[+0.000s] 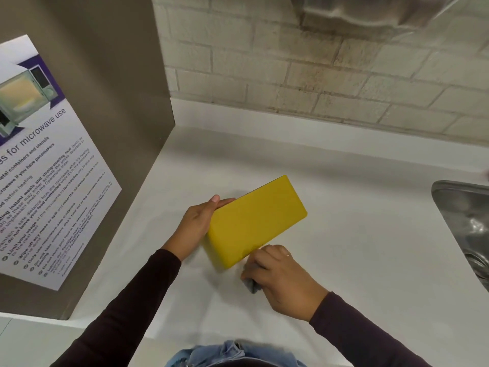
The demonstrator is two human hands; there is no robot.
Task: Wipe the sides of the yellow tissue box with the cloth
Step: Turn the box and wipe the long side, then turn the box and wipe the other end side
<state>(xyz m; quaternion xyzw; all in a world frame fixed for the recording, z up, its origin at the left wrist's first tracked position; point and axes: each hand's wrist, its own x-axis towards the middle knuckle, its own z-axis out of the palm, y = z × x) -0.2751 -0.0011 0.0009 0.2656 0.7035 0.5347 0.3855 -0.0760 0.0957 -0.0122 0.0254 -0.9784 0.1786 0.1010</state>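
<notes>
The yellow tissue box (255, 221) is tilted up on the white counter, a plain broad face turned toward me. My left hand (198, 223) grips its left end, thumb over the upper edge. My right hand (280, 276) holds a small grey cloth (252, 285) bunched under its fingers, pressed against the box's lower right side near the counter. Most of the cloth is hidden by the hand.
A tall grey cabinet panel (111, 107) with a microwave-use notice (47, 176) stands at the left. A steel sink (465, 223) is set into the counter (357, 234) at the right. A tiled wall (317, 75) runs behind.
</notes>
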